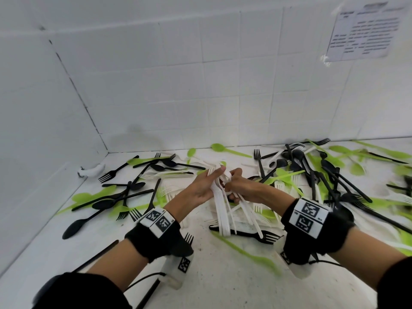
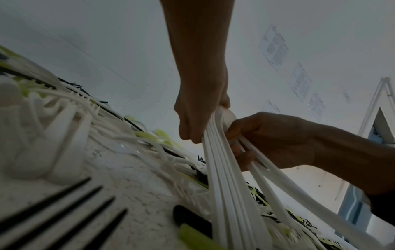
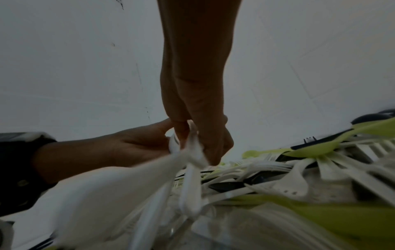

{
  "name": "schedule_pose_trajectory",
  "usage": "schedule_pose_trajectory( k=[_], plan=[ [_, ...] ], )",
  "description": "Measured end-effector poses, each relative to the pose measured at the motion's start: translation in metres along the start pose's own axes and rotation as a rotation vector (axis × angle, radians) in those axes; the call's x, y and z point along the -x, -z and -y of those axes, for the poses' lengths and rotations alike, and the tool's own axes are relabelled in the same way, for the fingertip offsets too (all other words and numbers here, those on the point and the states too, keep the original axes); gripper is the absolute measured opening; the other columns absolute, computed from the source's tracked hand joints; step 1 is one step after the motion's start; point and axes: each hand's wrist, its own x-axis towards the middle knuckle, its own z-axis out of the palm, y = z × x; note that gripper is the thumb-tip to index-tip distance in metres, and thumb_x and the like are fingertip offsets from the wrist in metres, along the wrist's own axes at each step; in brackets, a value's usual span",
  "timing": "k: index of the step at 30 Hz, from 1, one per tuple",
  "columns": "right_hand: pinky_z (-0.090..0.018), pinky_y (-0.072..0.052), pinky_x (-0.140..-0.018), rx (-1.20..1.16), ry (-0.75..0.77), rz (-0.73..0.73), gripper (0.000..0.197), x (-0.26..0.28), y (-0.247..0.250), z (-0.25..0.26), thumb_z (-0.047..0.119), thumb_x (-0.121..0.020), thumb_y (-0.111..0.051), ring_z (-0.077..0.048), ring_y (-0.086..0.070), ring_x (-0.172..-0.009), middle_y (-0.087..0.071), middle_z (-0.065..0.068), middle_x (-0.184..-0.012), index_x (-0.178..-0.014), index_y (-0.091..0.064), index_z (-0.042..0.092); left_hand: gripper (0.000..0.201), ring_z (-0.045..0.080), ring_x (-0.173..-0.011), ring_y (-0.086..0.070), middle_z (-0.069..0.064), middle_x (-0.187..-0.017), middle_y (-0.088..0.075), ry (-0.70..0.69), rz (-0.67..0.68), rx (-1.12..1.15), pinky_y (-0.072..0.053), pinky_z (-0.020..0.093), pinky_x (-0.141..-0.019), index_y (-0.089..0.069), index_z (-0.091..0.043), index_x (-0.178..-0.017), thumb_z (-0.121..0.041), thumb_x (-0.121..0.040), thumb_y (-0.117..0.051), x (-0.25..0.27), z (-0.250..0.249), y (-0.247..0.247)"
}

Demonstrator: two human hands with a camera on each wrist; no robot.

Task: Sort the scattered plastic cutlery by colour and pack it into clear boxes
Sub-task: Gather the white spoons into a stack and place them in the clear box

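White plastic, a bundle of cutlery (image 1: 223, 210), held up over the middle of the surface (image 1: 223, 282), handles fanning down toward a black fork (image 1: 256, 235) lying flat beneath. Gripped at the top by both hands: left hand (image 1: 201, 189) with fingers and thumb curled round the upper ends, palm turned inward; right hand (image 1: 242, 188) closed on the same bundle from the other side, fingers threaded between a few loose handles. Same hold from the left wrist view, left hand (image 2: 197, 118) clamped on a tight row of handles (image 2: 220, 177), right hand (image 2: 271, 140) pinching looser strands beside it. Exact count of white pieces in the bundle not readable; roughly ten or more. All around, scattered black, green and white forks and spoons, too many and too blurred on the right for a count; on the left, several black spoons and forks (image 1: 111, 202) crossing green ones (image 1: 87, 197). One long green piece (image 1: 245, 253) lying just in front of the black fork. More white cutlery (image 1: 263, 210) piled on the surface right under the hands. Both forearms reaching forward, wrists wrapped in black bands with printed markers (image 1: 156, 220). White tiled wall (image 1: 200, 85) behind, one printed sheet (image 1: 365, 32) stuck on it at upper right.
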Motion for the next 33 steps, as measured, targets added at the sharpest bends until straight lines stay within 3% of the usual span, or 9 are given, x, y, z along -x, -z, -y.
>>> schedule_pose_trajectory(
  k=[3,7,9,12,16,18,23,27,33],
  plan=[
    [-0.021,-0.045,-0.048,-0.161,0.039,0.038,0.031,0.001,0.006,-0.002,0.009,-0.093,-0.054,-0.012,-0.053,-0.059,-0.052,-0.007,-0.083,-0.116,-0.033,0.009,0.013,0.033,-0.104,-0.058,0.025,-0.119,-0.058,-0.015,-0.076,0.054,-0.047,0.041,-0.091,-0.059,-0.004,-0.097,-0.015,-0.092,-0.054,-0.002,-0.006,0.005],
    [-0.026,-0.058,-0.058,-0.342,0.105,0.036,0.023,0.005,0.015,-0.009,0.011,-0.095,-0.050,-0.013,-0.066,-0.064,-0.063,-0.011,-0.092,-0.117,-0.047,0.007,0.016,0.014,-0.068,-0.061,0.000,-0.066,-0.069,-0.072,-0.237,0.087,-0.051,0.025,-0.056,-0.060,-0.010,-0.084,-0.012,-0.094,-0.048,-0.006,-0.011,0.014],
    [-0.025,-0.056,-0.054,-0.296,0.139,-0.056,0.021,0.006,0.016,-0.013,0.013,-0.096,-0.048,-0.011,-0.065,-0.059,-0.064,-0.012,-0.092,-0.116,-0.047,0.007,0.013,0.014,-0.067,-0.058,-0.003,-0.058,-0.067,-0.076,-0.277,0.093,-0.047,0.025,-0.059,-0.059,-0.012,-0.082,-0.010,-0.092,-0.050,-0.007,-0.011,0.018],
    [-0.019,-0.046,-0.044,-0.217,0.163,-0.178,0.020,0.005,0.017,-0.015,0.017,-0.097,-0.048,-0.011,-0.056,-0.056,-0.064,-0.006,-0.087,-0.115,-0.043,0.010,0.014,0.016,-0.064,-0.059,0.000,-0.061,-0.062,-0.039,-0.270,0.126,-0.049,0.032,-0.065,-0.055,-0.012,-0.079,-0.006,-0.091,-0.051,-0.009,-0.009,0.019],
    [-0.014,-0.037,-0.039,-0.218,0.218,-0.191,0.019,0.002,0.013,-0.009,0.024,-0.099,-0.043,-0.008,-0.051,-0.051,-0.060,-0.005,-0.084,-0.107,-0.039,0.008,0.011,0.012,-0.049,-0.059,0.003,-0.067,-0.058,-0.004,-0.198,0.103,-0.052,0.022,-0.051,-0.056,-0.009,-0.082,-0.003,-0.091,-0.053,-0.005,-0.005,0.011],
    [-0.015,-0.038,-0.039,-0.253,0.208,-0.193,0.020,0.001,0.010,-0.004,0.024,-0.100,-0.041,-0.012,-0.053,-0.057,-0.055,-0.006,-0.084,-0.110,-0.041,0.007,0.005,0.015,-0.059,-0.062,0.006,-0.080,-0.062,0.007,-0.137,0.081,-0.054,0.024,-0.056,-0.060,-0.005,-0.093,-0.009,-0.091,-0.057,0.000,-0.003,0.006],
    [-0.024,-0.049,-0.057,-0.249,0.255,-0.234,0.011,-0.004,0.001,-0.003,0.012,-0.099,-0.040,-0.019,-0.058,-0.074,-0.057,-0.012,-0.088,-0.109,-0.046,0.009,0.040,0.028,-0.085,-0.067,0.021,-0.115,-0.059,0.018,-0.075,0.084,-0.059,0.039,-0.065,-0.052,0.003,-0.125,-0.019,-0.092,-0.057,0.008,0.000,-0.001],
    [-0.033,-0.050,-0.079,-0.165,0.294,-0.279,0.019,-0.005,-0.011,-0.005,0.018,-0.099,-0.044,-0.020,-0.059,-0.088,-0.061,-0.007,-0.091,-0.106,-0.057,0.007,0.024,0.021,-0.072,-0.070,0.012,-0.088,-0.071,0.004,-0.082,0.043,-0.058,0.036,-0.058,-0.062,-0.001,-0.105,-0.020,-0.091,-0.058,0.007,0.000,0.001],
    [-0.037,-0.046,-0.087,-0.161,0.288,-0.273,0.021,-0.004,-0.018,-0.002,0.019,-0.100,-0.040,-0.020,-0.057,-0.096,-0.062,-0.008,-0.099,-0.102,-0.060,0.010,0.005,0.017,-0.060,-0.069,0.007,-0.067,-0.070,-0.023,-0.140,0.026,-0.058,0.032,-0.054,-0.063,-0.005,-0.090,-0.010,-0.089,-0.060,0.006,0.000,0.005]
  ],
)
